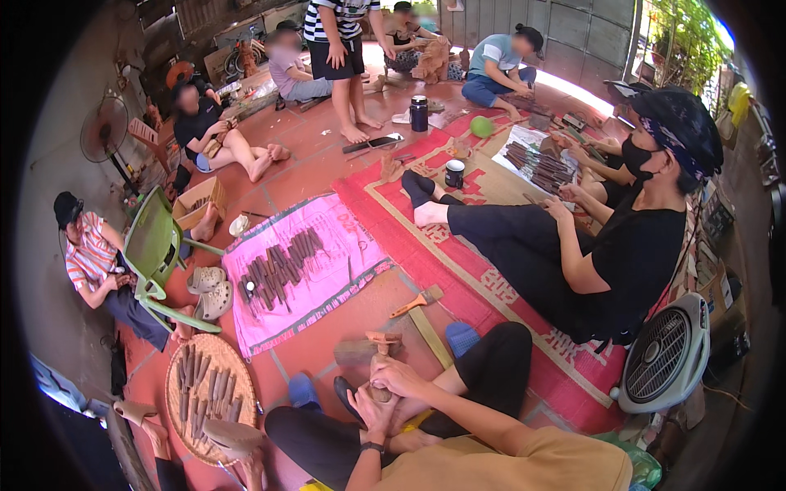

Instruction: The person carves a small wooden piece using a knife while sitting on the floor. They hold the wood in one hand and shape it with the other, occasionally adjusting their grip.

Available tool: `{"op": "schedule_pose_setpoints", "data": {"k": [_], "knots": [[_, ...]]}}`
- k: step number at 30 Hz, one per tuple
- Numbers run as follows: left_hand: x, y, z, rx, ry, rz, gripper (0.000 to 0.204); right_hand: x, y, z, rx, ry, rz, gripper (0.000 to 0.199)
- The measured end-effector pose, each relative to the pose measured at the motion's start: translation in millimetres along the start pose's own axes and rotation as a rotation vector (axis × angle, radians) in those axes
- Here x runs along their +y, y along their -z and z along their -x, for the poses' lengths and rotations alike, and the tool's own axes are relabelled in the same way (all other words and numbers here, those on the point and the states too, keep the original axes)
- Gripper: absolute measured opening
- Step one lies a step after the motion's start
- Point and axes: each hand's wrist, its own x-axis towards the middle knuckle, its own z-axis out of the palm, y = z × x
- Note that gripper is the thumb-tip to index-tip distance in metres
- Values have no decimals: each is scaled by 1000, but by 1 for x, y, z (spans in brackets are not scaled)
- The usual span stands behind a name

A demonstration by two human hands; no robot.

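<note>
Both my hands are closed together in front of my folded legs. My left hand [375, 416], with a dark band on its wrist, wraps round the lower part of a light brown wooden piece [381, 394]. Just above it, my right hand [398, 379] grips the same piece with bent fingers. A reddish-brown upper part [383, 337] sticks up beyond the fingers; whether it belongs to the piece is unclear. Behind it lies a brown wooden block [357, 353] on the tiles. Any blade inside the fingers is hidden.
A flat brush [417, 301] and a wooden strip [431, 336] lie ahead. Dark sticks cover a pink sheet [327, 214] and a round woven tray [173, 385]. A box fan [665, 352] stands right. A masked person [639, 237] sits nearby; several others work around.
</note>
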Motion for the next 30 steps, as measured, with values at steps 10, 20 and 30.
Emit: {"op": "schedule_pose_setpoints", "data": {"k": [10,20,30], "knots": [[5,6,-1,5,0,-77,77,-1,6,3,-18,-43,-87,14],[-1,0,0,30,-14,-107,73,9,7,1,-96,-25,-64,20],[0,-3,2,21,25,-108,69,18,0,-7,-115,3,-115,17]]}}
